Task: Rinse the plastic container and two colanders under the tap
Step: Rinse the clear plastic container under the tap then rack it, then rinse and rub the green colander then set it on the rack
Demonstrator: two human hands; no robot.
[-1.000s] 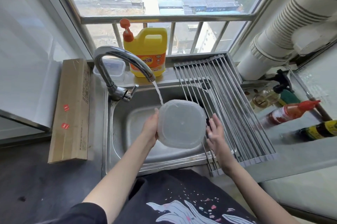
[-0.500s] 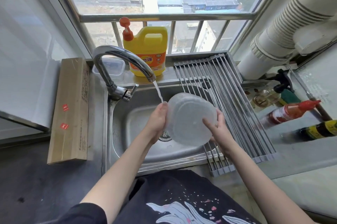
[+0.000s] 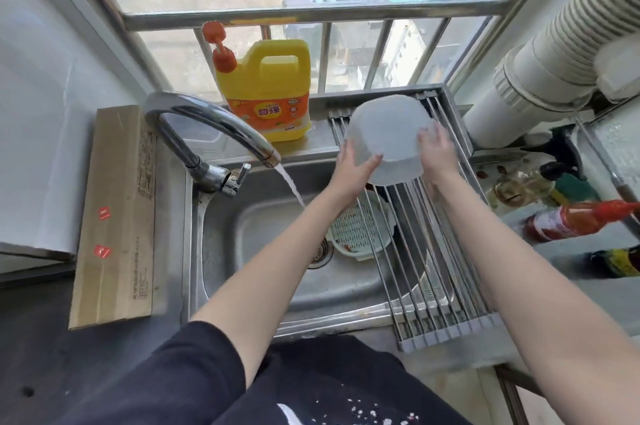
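Hands, left [image 3: 349, 165] and right [image 3: 437, 154], each grip closed around an upturned plastic container [image 3: 388, 137] over the drying rack [image 3: 433, 251], probably to drain, while a colander [image 3: 360, 230] waits in the sink [image 3: 263, 234].

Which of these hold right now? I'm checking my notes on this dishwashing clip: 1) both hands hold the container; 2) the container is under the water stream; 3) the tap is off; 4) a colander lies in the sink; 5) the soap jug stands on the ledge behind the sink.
1) True: the left hand and right hand both hold the container.
2) False: it is over the rack, right of the stream.
3) False: water runs from the tap.
4) True: the colander lies in the sink, partly under the rack.
5) True: the jug stands there.
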